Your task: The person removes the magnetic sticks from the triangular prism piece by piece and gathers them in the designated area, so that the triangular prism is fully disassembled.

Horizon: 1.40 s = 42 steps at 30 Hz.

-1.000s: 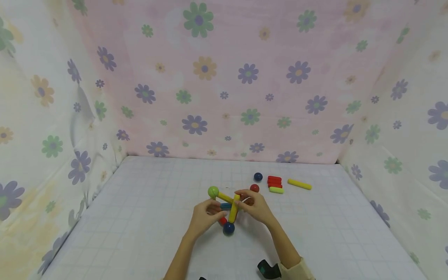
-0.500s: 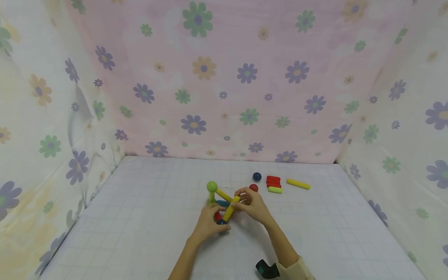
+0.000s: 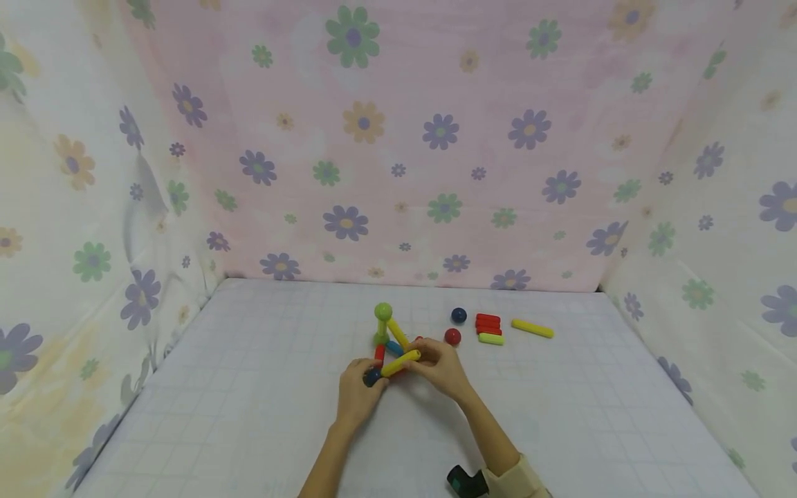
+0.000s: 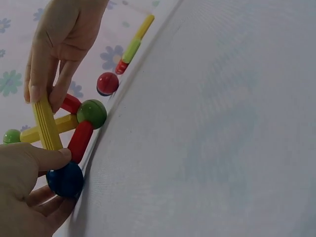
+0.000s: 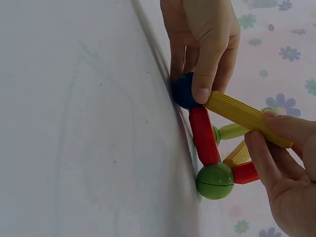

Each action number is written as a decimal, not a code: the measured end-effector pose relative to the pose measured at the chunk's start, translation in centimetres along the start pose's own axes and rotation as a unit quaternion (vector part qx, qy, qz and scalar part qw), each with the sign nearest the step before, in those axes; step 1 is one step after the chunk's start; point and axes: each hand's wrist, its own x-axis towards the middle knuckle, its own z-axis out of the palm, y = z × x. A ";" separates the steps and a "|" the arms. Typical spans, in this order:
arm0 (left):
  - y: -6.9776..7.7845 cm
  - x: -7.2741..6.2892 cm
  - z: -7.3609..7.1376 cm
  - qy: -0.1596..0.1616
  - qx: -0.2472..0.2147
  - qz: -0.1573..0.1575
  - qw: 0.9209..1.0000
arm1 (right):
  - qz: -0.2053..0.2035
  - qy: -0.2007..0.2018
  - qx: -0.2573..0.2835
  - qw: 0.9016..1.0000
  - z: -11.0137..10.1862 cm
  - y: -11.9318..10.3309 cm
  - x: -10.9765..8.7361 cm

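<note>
My left hand [image 3: 357, 398] grips a dark blue ball [image 4: 65, 179] between thumb and fingers. A yellow ridged rod [image 5: 247, 117] joins that ball and slants up to my right hand [image 3: 443, 366], whose thumb and fingers pinch its other end. From the blue ball a red rod [image 5: 203, 136] runs to a green ball [image 5: 215, 180]. Farther back in the same frame of rods and balls, a light green ball [image 3: 382, 312] tops an upright light green rod [image 3: 382, 328]. A second yellow rod [image 3: 397, 333] slopes from it, over a blue rod [image 3: 394, 348]. My hands partly cover the frame.
Beyond my right hand lie a loose red ball [image 3: 452, 337] and a loose dark blue ball [image 3: 459, 315]. Red rods [image 3: 488, 324], a short lime rod [image 3: 491, 339] and a long yellow rod [image 3: 532, 328] rest to their right. Flowered cloth [image 3: 405, 159] walls the table.
My left hand has shifted onto the dark blue ball. The frame has turned, its blue ball going left and away, its light green ball farther back. My right hand keeps pinching the yellow rod.
</note>
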 end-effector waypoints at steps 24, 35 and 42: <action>-1.0 0.1 -0.2 -0.004 -0.001 0.002 1.000 | 0.008 0.017 0.015 1.000 0.0 -1.0 -0.9; -0.8 0.0 -0.1 -0.004 -0.008 -0.006 1.000 | 0.002 0.022 0.072 0.997 -1.4 1.9 -0.8; -1.0 0.0 -0.1 0.003 -0.018 -0.012 1.000 | 0.054 0.047 0.077 0.994 -4.0 3.5 -1.4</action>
